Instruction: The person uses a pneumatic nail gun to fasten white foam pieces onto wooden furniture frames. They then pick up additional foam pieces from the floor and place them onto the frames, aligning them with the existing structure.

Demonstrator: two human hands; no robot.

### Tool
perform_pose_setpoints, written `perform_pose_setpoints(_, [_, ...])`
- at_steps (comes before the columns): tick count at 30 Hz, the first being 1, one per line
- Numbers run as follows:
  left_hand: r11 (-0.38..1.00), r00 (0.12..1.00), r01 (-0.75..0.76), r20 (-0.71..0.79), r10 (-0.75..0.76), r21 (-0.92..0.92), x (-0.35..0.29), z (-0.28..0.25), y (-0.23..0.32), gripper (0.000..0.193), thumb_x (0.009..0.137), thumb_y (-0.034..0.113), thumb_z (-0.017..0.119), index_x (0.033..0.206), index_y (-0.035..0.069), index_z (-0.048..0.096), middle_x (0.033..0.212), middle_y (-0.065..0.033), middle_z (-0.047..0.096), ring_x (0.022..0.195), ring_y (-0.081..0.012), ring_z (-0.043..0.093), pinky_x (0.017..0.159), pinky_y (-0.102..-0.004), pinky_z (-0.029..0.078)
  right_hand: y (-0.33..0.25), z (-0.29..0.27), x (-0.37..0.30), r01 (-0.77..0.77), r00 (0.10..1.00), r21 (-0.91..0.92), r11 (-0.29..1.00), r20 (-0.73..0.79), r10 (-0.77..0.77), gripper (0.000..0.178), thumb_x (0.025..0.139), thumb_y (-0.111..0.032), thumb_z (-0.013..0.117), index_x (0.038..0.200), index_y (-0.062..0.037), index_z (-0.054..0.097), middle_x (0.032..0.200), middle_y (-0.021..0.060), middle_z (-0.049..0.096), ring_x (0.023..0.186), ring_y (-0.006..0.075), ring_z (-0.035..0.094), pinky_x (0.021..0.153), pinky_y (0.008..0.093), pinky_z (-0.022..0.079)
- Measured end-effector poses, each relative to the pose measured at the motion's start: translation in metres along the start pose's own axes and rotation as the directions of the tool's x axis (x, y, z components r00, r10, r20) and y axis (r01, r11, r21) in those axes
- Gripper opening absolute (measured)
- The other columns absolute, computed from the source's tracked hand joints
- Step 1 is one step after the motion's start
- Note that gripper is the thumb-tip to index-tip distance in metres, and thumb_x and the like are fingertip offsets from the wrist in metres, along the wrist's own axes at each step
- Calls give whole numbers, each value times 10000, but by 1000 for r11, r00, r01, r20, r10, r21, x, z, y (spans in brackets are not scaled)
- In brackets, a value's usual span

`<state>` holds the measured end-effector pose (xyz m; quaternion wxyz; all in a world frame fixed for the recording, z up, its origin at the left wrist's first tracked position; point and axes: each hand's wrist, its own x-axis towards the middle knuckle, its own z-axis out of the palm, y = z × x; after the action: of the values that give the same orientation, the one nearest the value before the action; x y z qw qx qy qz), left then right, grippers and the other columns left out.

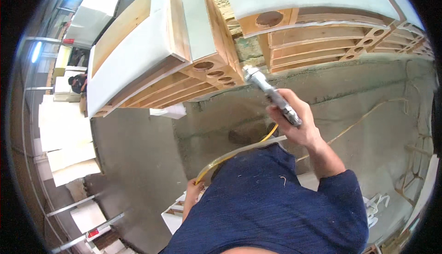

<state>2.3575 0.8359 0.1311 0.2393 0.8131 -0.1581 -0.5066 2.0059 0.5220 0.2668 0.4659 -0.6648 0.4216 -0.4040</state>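
My right hand (294,120) is raised in front of me, its fingers wrapped round a silver metal tool (271,95) that looks like a spray gun. Its pale front end points up and left, toward the wooden frames. Low on the left, my left hand (194,188) is closed round a yellow hose (212,164). A clear tube runs alongside the hose across my waist. The yellow hose rises toward the tool, but where it joins is hidden. Ahead stands a wooden frame (216,65) with round holes and slats, its upper faces covered in white sheet.
A longer slatted frame (317,42) with white covering stands at the far right. White sheets and blocks (66,125) are stacked on the left, near another person (78,83). A thin hose (363,116) trails over the grey floor (133,152) on the right.
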Motion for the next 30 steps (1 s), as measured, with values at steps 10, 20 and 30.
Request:
perform_pose_setpoints(10, [937,952,-223,267,150,269,102,-50,52,125,865,128,636,824,12,616,663,23,536,544,-69,430,507,-241,339,-24,20,-28,-154,858,-109,982,-508,78,179,896,-175,635,994,-34,583,709,-20,512,653,60,463,601,237,427])
perform_pose_setpoints(20, [921,870,-318,456,190,223,187,-161,65,148,829,144,670,852,0,644,660,24,544,564,-85,488,513,-264,391,-62,114,-56,-238,672,-4,971,-723,162,167,902,-217,650,917,-60,598,683,-70,444,631,41,394,546,220,345])
perform_pose_setpoints(30, [928,823,-329,535,191,174,231,-188,39,138,829,135,685,789,9,644,638,-16,580,540,-105,535,503,-258,418,-58,178,-75,-324,691,-35,945,-691,211,177,904,-209,640,854,-63,554,658,-63,411,614,52,375,547,240,352])
